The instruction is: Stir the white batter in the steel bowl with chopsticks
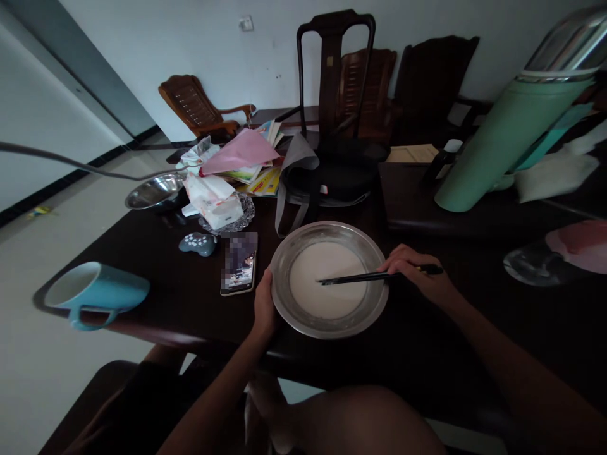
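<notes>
Bowl [279, 282] at centre frame, white liquid [308, 268] inside. Left hand [265, 302] clamped on its left rim; right hand [413, 268] closed around chopsticks [365, 277], tips in liquid. Judgement: brace rim firmly, stir slowly, sweep along wall.

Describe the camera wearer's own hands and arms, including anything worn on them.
The left hand and right hand are both ungloved, with slim fingers. No sleeve, watch or bracelet shows along either forearm. Any rings or nail polish are too dim to tell.
</notes>
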The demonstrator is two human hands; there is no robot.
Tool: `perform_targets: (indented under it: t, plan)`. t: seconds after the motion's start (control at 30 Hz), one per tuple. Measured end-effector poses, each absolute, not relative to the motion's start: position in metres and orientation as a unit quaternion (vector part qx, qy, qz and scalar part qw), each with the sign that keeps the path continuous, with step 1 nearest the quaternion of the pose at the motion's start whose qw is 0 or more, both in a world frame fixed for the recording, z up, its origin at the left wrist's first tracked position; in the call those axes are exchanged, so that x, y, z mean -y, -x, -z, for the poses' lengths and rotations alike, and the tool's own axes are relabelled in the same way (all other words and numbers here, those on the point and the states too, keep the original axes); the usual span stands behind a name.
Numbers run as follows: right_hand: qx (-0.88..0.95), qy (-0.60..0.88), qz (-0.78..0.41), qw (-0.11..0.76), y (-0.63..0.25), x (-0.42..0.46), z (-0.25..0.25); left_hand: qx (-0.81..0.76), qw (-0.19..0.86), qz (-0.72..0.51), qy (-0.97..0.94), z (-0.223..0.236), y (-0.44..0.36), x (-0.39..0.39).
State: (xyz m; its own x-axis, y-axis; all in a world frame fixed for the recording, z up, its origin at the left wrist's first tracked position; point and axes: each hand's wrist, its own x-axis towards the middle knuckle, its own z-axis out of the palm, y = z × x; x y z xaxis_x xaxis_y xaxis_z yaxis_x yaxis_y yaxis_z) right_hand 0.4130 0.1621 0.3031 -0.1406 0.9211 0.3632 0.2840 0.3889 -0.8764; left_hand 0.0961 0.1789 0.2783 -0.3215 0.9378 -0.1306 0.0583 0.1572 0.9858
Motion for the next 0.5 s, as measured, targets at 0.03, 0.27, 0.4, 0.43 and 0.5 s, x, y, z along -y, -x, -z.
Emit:
perform_targets:
  t: [0.03, 0.27, 0.4, 0.43, 0.5]
  plan:
    - [0.684, 0.444, -0.326, 0.479, -0.4130, -0.1620, -0.3028, -0.629, 0.424, -0.518, -0.396, -0.2775, -0.0956, -0.1789]
    - [0.652, 0.460, -0.340, 0.499, -0.4141, -0.1614, -0.3023, -0.627, 0.425, -0.512, -0.404, -0.2795, -0.0966, -0.1788]
    - [0.673, 0.452, -0.325, 0.487, -0.4139, -0.1616, -0.3041, -0.616, 0.430, -0.524, -0.402, -0.2805, -0.0976, -0.1794]
    - [0.662, 0.462, -0.323, 0.495, -0.4143, -0.1616, -0.3046, -0.613, 0.432, -0.526, -0.400, -0.2797, -0.0974, -0.1796]
    - [0.640, 0.475, -0.328, 0.507, -0.4150, -0.1613, -0.3053, -0.612, 0.432, -0.527, -0.402, -0.2777, -0.0963, -0.1797]
